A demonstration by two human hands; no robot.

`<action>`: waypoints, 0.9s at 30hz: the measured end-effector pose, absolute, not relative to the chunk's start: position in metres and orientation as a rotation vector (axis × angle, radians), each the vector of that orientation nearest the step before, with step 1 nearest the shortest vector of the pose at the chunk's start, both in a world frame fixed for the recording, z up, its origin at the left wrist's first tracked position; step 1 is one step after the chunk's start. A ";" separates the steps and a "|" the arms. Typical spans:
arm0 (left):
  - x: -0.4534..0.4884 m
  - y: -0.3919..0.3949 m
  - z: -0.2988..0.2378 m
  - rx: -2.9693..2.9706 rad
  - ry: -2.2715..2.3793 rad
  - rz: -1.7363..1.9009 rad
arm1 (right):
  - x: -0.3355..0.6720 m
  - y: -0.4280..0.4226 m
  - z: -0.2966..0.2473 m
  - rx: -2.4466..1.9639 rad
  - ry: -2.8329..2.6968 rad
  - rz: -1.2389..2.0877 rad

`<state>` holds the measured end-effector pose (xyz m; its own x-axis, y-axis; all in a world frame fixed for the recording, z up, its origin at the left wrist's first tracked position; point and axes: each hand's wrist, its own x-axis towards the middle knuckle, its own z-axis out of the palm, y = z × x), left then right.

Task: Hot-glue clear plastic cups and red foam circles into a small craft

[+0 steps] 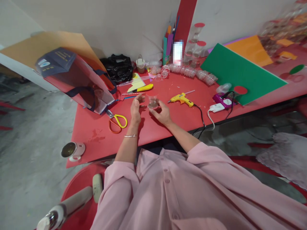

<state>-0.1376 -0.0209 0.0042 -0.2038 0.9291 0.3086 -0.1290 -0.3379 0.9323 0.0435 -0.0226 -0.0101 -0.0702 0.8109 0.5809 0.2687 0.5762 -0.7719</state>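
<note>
My right hand [162,114] is closed round a small clear plastic cup [153,102] just above the red table [96,134]. My left hand [136,107] is raised beside the cup with its fingers stretched out and apart, holding nothing. A thin bangle sits on my left wrist. Yellow-handled scissors [118,122] lie to the left of my left hand. A yellow glue gun [181,98] lies to the right of the cup, its cord running off the table's front edge.
A red and navy tote bag [76,80] lies at the left with a black bag [118,67] behind it. A row of clear lids [192,72], a green sheet [240,73], a yellow knife [144,88] and a white-purple charger [222,103] are behind. A metal mug [71,150] stands near left.
</note>
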 end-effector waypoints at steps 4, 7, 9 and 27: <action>-0.138 -0.021 0.003 1.206 1.063 1.655 | 0.043 -0.022 -0.012 -0.922 -1.649 0.529; -0.139 -0.021 0.001 1.189 1.055 1.673 | 0.043 -0.023 -0.012 -0.922 -1.683 0.516; -0.139 -0.020 0.000 1.183 1.048 1.682 | 0.043 -0.024 -0.011 -0.924 -1.698 0.514; -0.138 -0.020 -0.002 1.139 1.072 1.642 | 0.048 -0.020 -0.017 -0.993 -1.740 0.428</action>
